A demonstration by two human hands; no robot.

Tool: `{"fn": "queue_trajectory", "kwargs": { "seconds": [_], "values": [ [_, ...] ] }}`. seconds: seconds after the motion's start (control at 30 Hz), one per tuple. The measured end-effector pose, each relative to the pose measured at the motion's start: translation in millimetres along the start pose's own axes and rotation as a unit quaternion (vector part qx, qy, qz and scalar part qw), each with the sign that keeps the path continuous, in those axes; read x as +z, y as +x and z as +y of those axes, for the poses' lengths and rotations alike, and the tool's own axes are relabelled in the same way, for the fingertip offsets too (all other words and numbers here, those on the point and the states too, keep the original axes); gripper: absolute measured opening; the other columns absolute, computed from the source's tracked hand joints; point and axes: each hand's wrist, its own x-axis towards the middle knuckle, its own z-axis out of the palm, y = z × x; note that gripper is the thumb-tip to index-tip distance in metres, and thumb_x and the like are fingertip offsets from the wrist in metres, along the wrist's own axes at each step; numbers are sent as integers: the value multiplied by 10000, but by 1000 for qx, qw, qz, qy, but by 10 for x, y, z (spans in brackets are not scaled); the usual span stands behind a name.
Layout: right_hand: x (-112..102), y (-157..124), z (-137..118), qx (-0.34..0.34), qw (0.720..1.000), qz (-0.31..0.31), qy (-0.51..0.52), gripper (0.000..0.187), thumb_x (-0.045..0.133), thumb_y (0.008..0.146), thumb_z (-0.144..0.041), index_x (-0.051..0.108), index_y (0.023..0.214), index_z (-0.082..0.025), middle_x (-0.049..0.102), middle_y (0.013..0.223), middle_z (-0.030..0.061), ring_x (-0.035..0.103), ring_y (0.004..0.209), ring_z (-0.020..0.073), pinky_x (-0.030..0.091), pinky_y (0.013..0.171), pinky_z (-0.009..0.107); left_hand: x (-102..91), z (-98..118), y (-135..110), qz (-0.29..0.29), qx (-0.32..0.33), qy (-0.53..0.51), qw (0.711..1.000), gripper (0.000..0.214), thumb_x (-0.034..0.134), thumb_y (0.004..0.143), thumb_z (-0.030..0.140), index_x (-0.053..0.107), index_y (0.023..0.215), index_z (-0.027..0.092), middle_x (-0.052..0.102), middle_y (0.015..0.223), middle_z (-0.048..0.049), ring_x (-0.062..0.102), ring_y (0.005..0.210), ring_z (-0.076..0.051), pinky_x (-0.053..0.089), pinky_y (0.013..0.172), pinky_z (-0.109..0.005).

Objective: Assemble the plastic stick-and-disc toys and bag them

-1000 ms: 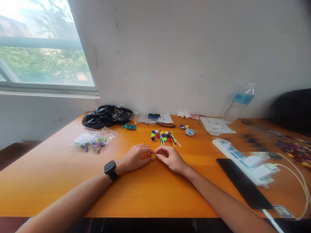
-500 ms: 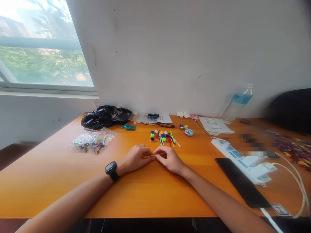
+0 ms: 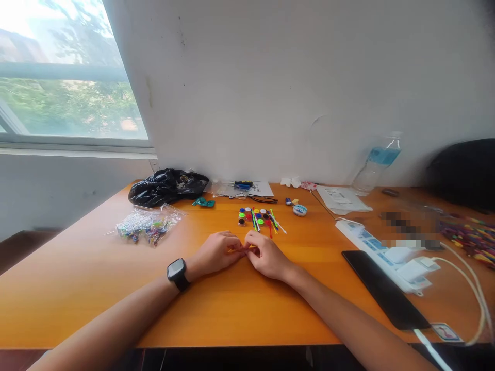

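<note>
A: Status on the hands?

B: Left hand (image 3: 216,252) and right hand (image 3: 266,255) meet at the middle of the orange wooden table (image 3: 232,314). Both sets of fingertips are pinched on a thin yellow plastic stick (image 3: 240,250), left at one end, right at the other. The stick sits low, just above the tabletop.

A: Progress?

B: My read is one piece in hand and nothing joined to it that I can see. The cluster of coloured discs and sticks (image 3: 259,217) at 12 o'clock from the hands lies loose. The clear plastic bag of small coloured parts (image 3: 149,224) at 10 o'clock is untouched. So most of it is left.

A: Delta vs earlier?

B: A second ago the yellow piece looked like a small blob between the fingertips. Half a second ago it showed as a longer line. Now the hands are closer and less of it shows. Both grips are unchanged.

A: Rest?

B: White power strip (image 3: 386,255) and black phone (image 3: 382,288) at 3 o'clock, well apart.
</note>
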Motion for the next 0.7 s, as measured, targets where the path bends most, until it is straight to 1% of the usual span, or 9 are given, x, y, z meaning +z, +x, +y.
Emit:
{"fn": "queue_trajectory", "kwargs": {
  "seconds": [0.13,0.2,0.3,0.37,0.43,0.5,0.6,0.63,0.7],
  "values": [
    [-32,-11,-26,-1,1000,-10,-22,194,538,856,-27,585,850,-216,594,920,8,568,789,151,448,701,258,3,25,8,-3,4,2,1000,252,628,986,361,675,790,212,685,790,-24,611,749,-163,473,710,-269],
    [-87,-18,-58,-8,999,-11,-29,173,556,886,-59,623,878,-218,623,956,19,598,848,165,477,770,279,-21,43,7,-3,2,2,1000,210,655,965,365,680,817,218,693,797,-16,611,758,-168,474,707,-275],
    [-191,-31,-114,-31,998,23,-45,135,604,935,-153,676,1014,-236,680,1070,45,623,1037,214,473,965,353,-113,90,-4,19,-4,-17,1000,174,701,931,393,703,1022,245,730,952,-21,635,856,-185,503,778,-297],
    [-242,-39,-139,-17,995,73,-61,138,612,965,-240,673,1089,-243,702,1099,58,626,1068,236,468,989,380,-193,127,-14,56,-21,-38,998,268,667,957,415,663,1171,254,724,1093,-39,640,935,-196,518,837,-317],
    [-262,-43,-150,34,991,110,-69,160,594,988,-330,668,1101,-245,718,1072,64,652,911,222,505,858,356,-262,155,-19,100,-44,-48,993,294,610,995,427,624,1225,244,705,1160,-57,633,969,-203,524,864,-333],
    [-260,-42,-155,95,985,125,-70,216,584,990,-416,671,1093,-246,731,1057,67,613,686,181,489,683,328,-300,167,-19,134,-56,-46,988,284,573,1017,424,611,1222,232,694,1174,-68,626,989,-210,523,898,-350],
    [-250,-31,-175,159,981,107,-7,319,575,979,-526,682,1074,-241,735,884,46,511,499,143,415,532,303,-302,163,-15,157,-59,-38,985,265,532,1039,412,605,1218,229,687,1185,-75,618,1019,-220,518,948,-374],
    [-251,-24,-184,180,979,88,43,361,556,981,-562,686,1058,-234,692,742,21,473,455,138,382,492,293,-296,158,-15,161,-58,-37,985,261,512,1049,408,604,1216,230,685,1190,-79,616,1035,-225,516,961,-381],
    [-266,-7,-199,211,965,48,147,437,515,985,-619,691,1008,-220,496,506,-45,378,388,128,303,428,272,-283,145,-15,165,-58,-33,984,262,487,1063,405,602,1216,227,681,1197,-85,609,1062,-232,509,981,-392]
  ]
}}
